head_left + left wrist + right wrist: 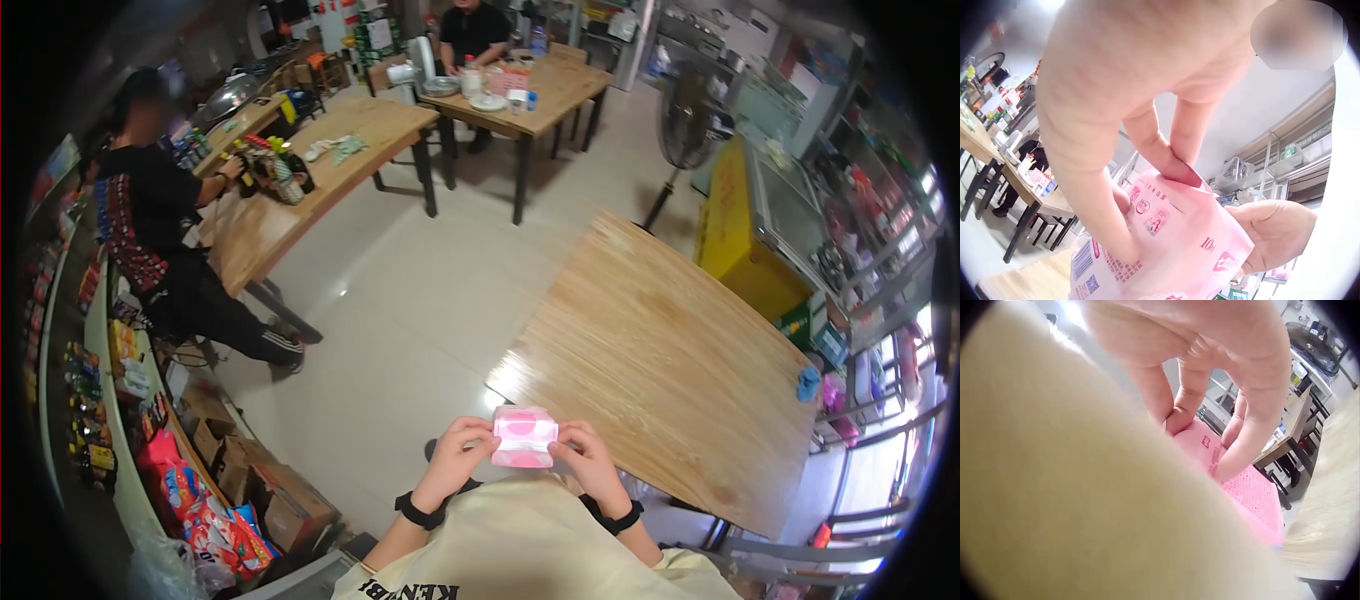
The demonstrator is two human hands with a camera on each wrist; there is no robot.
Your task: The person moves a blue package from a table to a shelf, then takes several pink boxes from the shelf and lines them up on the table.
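Pink packet [524, 436]: held in the air just before the person's chest, near the wooden table's [660, 360] near corner.
Left hand [458, 450]: fingers pinch the packet's left end.
Right hand [588, 457]: fingers pinch its right end.
Long axis: unclear; the packet lies between both hands, equally near.
Hidden: packet's underside; print too small to read.

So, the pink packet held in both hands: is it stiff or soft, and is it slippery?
The pink packet probably gives softly: its film creases where the left hand and right hand pinch it. The wrapper looks glossy, so perhaps slightly slippery. It seems light, since fingertip pinches suffice.
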